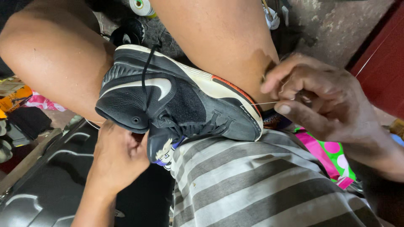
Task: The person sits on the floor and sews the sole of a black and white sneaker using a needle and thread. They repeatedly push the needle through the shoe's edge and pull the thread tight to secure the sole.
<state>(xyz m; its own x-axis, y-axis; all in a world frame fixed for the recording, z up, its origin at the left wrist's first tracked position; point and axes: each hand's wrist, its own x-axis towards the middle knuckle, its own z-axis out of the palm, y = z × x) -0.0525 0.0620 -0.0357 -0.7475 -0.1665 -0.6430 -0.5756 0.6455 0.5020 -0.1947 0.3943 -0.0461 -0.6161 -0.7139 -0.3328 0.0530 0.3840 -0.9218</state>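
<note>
A black high-top sneaker with a white sole and an orange edge lies on its side between my bare knees, resting on my grey-striped shorts. My left hand reaches up from below into the shoe's opening at the ankle. My right hand is at the right of the toe, fingers pinched on a thin pale thread that runs taut from the sole edge. Whether a needle is in the fingers cannot be told.
A black moulded plastic case lies at the lower left. A spool of thread sits at the top on the concrete floor. Pink and green cloth shows at the right, a red panel at the far right.
</note>
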